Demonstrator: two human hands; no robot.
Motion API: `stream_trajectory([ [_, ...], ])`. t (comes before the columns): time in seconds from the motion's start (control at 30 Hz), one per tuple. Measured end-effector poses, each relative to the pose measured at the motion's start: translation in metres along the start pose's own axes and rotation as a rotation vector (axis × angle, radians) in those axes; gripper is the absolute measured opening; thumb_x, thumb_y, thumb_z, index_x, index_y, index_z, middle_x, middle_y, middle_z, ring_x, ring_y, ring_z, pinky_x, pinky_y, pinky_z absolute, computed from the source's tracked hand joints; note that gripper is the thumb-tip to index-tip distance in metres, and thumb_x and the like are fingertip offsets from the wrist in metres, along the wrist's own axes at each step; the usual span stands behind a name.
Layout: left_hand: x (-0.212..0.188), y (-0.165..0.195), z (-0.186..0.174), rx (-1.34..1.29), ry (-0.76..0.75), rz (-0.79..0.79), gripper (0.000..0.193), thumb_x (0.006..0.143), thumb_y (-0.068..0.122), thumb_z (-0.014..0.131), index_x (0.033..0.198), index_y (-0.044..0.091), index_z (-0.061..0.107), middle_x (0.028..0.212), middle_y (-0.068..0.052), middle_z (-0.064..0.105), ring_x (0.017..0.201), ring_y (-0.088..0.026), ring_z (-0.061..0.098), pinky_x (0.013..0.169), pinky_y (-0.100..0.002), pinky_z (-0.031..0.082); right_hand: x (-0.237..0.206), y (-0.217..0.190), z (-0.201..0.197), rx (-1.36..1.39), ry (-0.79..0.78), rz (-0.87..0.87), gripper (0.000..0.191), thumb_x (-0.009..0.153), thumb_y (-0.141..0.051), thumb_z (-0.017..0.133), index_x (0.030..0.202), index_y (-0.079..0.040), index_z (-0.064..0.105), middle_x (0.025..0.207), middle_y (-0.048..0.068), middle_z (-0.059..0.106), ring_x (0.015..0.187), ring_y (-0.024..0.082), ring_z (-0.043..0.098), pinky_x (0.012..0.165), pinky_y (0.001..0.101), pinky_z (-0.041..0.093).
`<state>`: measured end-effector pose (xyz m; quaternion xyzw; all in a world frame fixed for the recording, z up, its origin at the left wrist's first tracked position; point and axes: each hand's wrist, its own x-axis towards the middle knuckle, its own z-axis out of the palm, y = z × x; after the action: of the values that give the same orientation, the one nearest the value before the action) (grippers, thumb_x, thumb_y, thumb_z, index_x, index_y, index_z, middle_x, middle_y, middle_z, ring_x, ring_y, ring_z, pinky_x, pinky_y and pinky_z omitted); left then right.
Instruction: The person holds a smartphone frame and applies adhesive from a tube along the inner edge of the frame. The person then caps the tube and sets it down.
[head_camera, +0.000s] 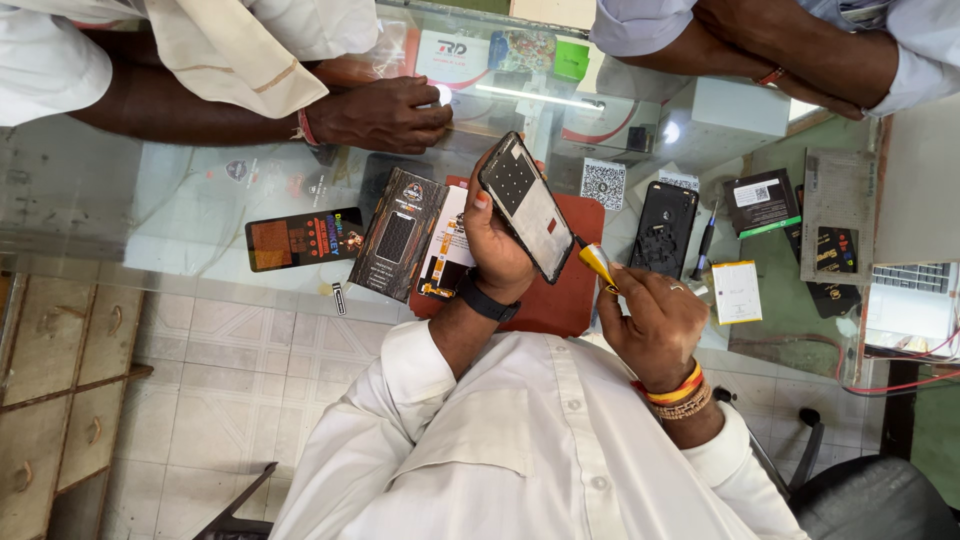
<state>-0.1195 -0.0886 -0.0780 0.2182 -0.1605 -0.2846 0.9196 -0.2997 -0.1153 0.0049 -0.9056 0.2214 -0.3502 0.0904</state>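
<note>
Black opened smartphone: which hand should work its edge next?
Right, probably. The right hand pinches the small yellow tool beside the black opened smartphone; the left hand is full, holding it.

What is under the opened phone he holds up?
Under the opened phone, the left hand grips it above a red mat on the glass counter. Whatever lies beneath the mat is covered.

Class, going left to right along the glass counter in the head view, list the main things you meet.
Flat dark card with orange print → dark retail box → opened phone in the left hand → yellow tool in the right hand → black phone back cover → screwdriver → white battery.
</note>
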Motion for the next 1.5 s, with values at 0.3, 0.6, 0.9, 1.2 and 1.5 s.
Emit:
stream_trajectory([
  [0.3,-0.0014,-0.0010,-0.0005,-0.006,-0.009,-0.007,0.057,0.105,0.036,0.049,0.147,-0.002,0.049,0.141,-0.017,0.060,0.124,-0.028,0.061,0.108,-0.041,0.049,0.0013,-0.0001,0.0018,0.009,0.016,-0.004,0.021,0.081,0.001,0.079,0.102,0.000,0.076,0.090,0.011,0.074,0.069,0.023,0.068,0.063,0.0344,0.053],
  [0.6,-0.0007,-0.0010,0.0004,-0.017,-0.009,-0.003,0.058,0.105,0.036,0.050,0.148,-0.003,0.050,0.137,-0.017,0.062,0.123,-0.027,0.061,0.109,-0.040,0.048,-0.0015,0.0004,-0.0005,0.000,0.010,0.001,0.022,0.081,0.001,0.079,0.102,-0.001,0.076,0.091,0.011,0.074,0.070,0.023,0.068,0.064,0.0343,0.054],
  [0.9,-0.0002,0.0001,-0.0001,-0.005,0.001,0.003,0.058,0.105,0.036,0.050,0.147,-0.003,0.051,0.138,-0.016,0.062,0.123,-0.027,0.061,0.109,-0.041,0.048,-0.0021,0.0000,-0.0006,-0.006,-0.009,0.010,0.022,0.080,0.000,0.078,0.103,0.000,0.076,0.091,0.011,0.074,0.070,0.023,0.069,0.065,0.0344,0.055],
  [1.2,-0.0006,0.0007,-0.0016,0.011,-0.019,0.007,0.059,0.106,0.037,0.050,0.149,-0.003,0.050,0.135,-0.018,0.061,0.120,-0.027,0.061,0.108,-0.041,0.049,-0.0030,-0.0003,-0.0024,0.001,-0.014,0.013,0.023,0.080,0.000,0.079,0.103,-0.001,0.076,0.091,0.010,0.074,0.070,0.023,0.068,0.065,0.0344,0.054],
  [1.5,-0.0010,-0.0005,-0.0009,-0.016,-0.019,-0.003,0.061,0.105,0.038,0.051,0.149,-0.003,0.048,0.144,-0.017,0.058,0.125,-0.029,0.061,0.109,-0.041,0.049,-0.0029,0.0006,-0.0011,-0.002,-0.011,0.006,0.022,0.081,0.000,0.079,0.102,-0.001,0.076,0.092,0.010,0.074,0.069,0.023,0.068,0.063,0.0342,0.053],
])
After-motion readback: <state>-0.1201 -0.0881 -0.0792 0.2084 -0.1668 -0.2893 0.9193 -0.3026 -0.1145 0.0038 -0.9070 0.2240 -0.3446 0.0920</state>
